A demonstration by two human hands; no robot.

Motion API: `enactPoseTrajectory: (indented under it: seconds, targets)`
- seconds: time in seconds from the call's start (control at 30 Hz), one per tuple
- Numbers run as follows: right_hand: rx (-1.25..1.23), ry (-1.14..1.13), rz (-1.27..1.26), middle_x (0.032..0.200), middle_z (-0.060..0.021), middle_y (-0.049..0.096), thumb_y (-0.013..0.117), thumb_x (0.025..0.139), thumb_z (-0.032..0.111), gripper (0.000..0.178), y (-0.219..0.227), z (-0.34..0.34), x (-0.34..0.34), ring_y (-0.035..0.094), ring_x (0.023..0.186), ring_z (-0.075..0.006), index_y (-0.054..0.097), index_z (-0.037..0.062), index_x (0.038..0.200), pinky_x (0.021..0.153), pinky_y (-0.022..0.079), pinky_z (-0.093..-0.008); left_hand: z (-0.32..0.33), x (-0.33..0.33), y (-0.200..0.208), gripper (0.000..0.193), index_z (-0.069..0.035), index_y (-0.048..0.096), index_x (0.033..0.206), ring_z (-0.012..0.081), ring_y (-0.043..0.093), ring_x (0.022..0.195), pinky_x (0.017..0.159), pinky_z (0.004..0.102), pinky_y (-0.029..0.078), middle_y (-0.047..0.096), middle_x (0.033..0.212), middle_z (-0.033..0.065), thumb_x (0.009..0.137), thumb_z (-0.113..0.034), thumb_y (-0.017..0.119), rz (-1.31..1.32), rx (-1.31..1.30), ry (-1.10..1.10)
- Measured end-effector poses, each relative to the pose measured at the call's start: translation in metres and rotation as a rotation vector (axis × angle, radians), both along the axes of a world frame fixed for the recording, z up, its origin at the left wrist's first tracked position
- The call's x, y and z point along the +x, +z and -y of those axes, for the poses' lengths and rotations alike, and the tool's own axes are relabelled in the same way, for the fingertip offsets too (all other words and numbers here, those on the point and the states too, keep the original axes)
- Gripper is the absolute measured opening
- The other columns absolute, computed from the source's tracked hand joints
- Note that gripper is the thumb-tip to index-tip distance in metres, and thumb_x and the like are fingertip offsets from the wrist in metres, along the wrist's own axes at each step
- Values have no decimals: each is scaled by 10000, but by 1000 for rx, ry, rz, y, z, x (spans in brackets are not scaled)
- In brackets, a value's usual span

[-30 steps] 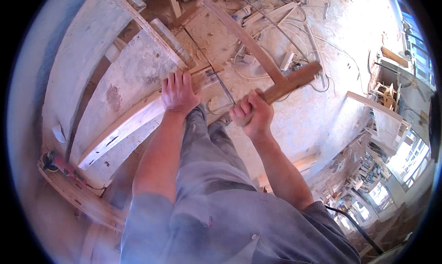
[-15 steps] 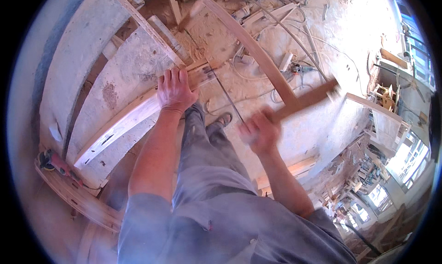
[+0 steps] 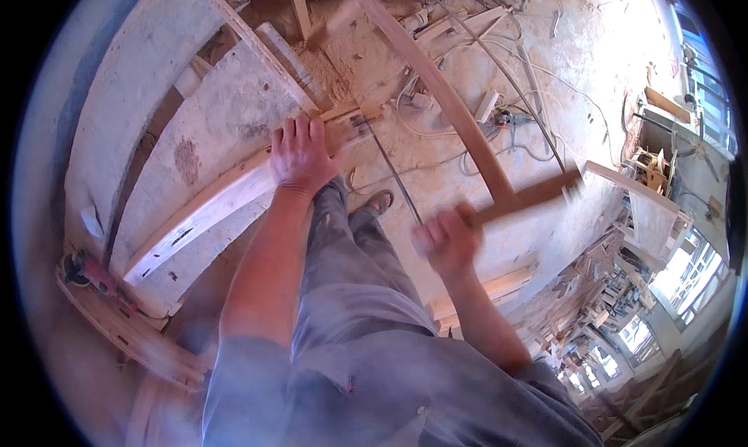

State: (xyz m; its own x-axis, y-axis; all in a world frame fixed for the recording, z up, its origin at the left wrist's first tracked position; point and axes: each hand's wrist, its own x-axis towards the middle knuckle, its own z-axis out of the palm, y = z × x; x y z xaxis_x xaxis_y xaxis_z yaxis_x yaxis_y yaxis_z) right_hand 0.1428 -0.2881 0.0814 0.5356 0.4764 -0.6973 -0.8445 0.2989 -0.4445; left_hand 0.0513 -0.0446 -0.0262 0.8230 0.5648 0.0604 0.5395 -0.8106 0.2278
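Observation:
My left hand (image 3: pixel 304 155) is closed over the top of a long pale wooden beam (image 3: pixel 210 213), near its far end. Dark slots are cut along the beam's side. In my right hand (image 3: pixel 450 243) is a wooden frame saw (image 3: pixel 460 114), gripped at the near end of its crosspiece and slightly blurred. The thin saw blade (image 3: pixel 394 170) runs from that hand to the beam's end, just right of my left hand. Whether the teeth are inside the wood, I cannot tell. The saw's far end is blurred.
The beam lies across a pale, worn slab-like surface (image 3: pixel 226 96). A red power tool (image 3: pixel 105 282) rests on another slotted timber (image 3: pixel 128 330) at left. Cables, wood pieces and a drill-like tool (image 3: pixel 506 118) litter the dusty floor ahead. Boards (image 3: pixel 499 285) lie right of my legs.
My right hand and the frame saw have shifted a little toward me and to the right. My left hand stays on the beam; the whole view has shifted slightly.

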Motion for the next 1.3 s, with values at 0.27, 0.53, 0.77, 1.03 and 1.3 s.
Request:
enactPoseTrajectory:
  seconds: [0.27, 0.53, 0.77, 1.03, 1.3]
  targets:
    - [-210, 276, 300, 608, 9, 391, 578, 927, 37, 221, 20, -119, 30, 389, 534, -125, 425, 118, 790, 515, 344, -318, -3, 1, 0, 570, -72, 594, 1088, 306, 567, 996, 841, 447, 464, 589, 1031, 104, 628, -343, 796, 17, 48, 6]
    - [-34, 120, 401, 596, -21, 408, 584, 966, 99, 258, 70, 13, -16, 399, 538, -146, 388, 111, 800, 565, 378, -360, -2, 2, 4, 675, -104, 582, 1163, 337, 573, 1051, 864, 464, 501, 607, 1104, 117, 614, -370, 870, -8, -30, 16]
    - [34, 53, 391, 597, -22, 411, 579, 956, 79, 234, 54, 28, -32, 403, 543, -144, 396, 100, 813, 554, 374, -356, -12, -9, 13, 798, -79, 598, 1316, 353, 596, 1056, 975, 436, 474, 637, 1078, 143, 631, -360, 895, -49, -591, -72]
    - [63, -21, 171, 607, -33, 443, 643, 933, 101, 254, 32, 25, -37, 463, 565, -161, 419, 90, 814, 563, 405, -363, -5, -10, 21, 459, -5, 704, 1147, 332, 545, 1076, 962, 421, 460, 598, 1124, 154, 792, -271, 818, 5, -326, -196]
    - [142, 13, 220, 616, -41, 471, 667, 924, 128, 262, 5, 6, -23, 483, 564, -178, 435, 83, 809, 595, 438, -365, -46, -10, -6, 410, -8, 673, 1084, 359, 552, 1050, 937, 455, 468, 605, 1102, 148, 846, -335, 740, 47, -304, -290]
